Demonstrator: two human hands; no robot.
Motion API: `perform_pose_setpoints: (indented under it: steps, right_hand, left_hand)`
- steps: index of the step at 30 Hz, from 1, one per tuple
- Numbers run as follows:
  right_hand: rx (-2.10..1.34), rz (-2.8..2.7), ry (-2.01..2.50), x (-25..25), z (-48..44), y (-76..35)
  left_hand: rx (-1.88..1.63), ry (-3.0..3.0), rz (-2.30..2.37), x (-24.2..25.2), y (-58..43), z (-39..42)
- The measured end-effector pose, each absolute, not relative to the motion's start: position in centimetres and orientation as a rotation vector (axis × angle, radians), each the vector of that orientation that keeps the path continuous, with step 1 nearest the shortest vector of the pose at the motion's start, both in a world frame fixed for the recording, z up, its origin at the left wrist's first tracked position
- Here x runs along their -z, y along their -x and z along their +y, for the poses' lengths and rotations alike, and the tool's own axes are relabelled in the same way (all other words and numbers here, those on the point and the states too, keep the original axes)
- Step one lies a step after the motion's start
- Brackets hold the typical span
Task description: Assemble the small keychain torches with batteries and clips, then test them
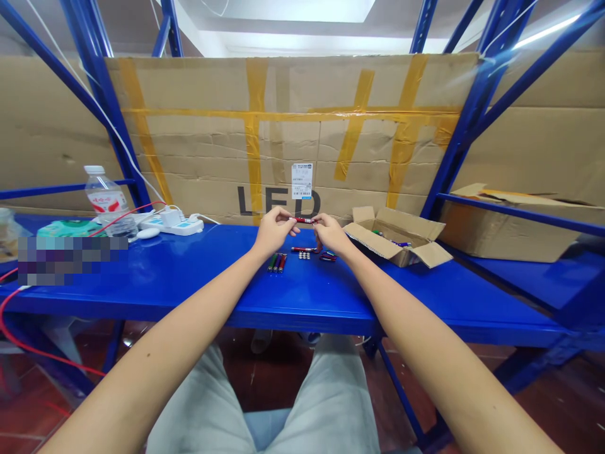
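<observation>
On the blue worktop (pixel 189 284): everything lies near the far middle, before a taped cardboard wall.
Open carton (pixel 397 243): right of the hands, a few coloured pens inside.
Left hand (pixel 273 231): grip pinched shut on one end of the red pen (pixel 303 220).
Right hand (pixel 332 234): grip pinched shut on the other end, pen level above the worktop.
Done, judging: three pens (pixel 276 262) laid side by side.
Left, judging: small silver cells (pixel 304 255), another red pen (pixel 302 250), loose parts (pixel 328 256).
</observation>
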State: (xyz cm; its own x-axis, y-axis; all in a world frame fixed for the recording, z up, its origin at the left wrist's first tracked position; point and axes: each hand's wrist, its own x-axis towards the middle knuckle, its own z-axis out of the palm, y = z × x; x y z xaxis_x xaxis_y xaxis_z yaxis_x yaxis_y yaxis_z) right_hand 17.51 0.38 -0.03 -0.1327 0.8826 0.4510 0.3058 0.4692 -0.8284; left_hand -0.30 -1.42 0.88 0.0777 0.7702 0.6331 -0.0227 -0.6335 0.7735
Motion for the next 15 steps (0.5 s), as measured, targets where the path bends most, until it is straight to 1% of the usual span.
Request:
perform_pose_setpoints:
  steps: [2,4,6,11,13,15]
  right_hand:
    - [-0.586,-1.698,1.08,-0.4,-0.2,-17.6]
    - [-0.457,-1.766,1.033,-0.8,-0.9,-17.6]
    - [-0.46,-1.822,0.945,-1.1,-1.4,-17.4]
    - [-0.956,-1.697,0.913,-1.0,-1.3,-16.8]
    - [-1.065,-1.619,0.906,-0.9,-1.1,-16.7]
    - [-1.096,-1.588,0.886,-0.8,-0.9,-16.8]
  left_hand:
    - [-1.613,-1.689,0.752,-1.0,0.4,-1.1]
    - [-1.589,-1.662,0.761,-1.1,0.5,-0.9]
    - [-1.557,-1.665,0.759,-1.0,0.5,-0.7]
    - [-1.536,-1.79,0.756,-0.7,0.6,-0.7]
    - [-1.536,-1.825,0.746,-0.6,0.6,-0.6]
    - [-1.519,-1.842,0.736,-0.5,0.6,-0.5]
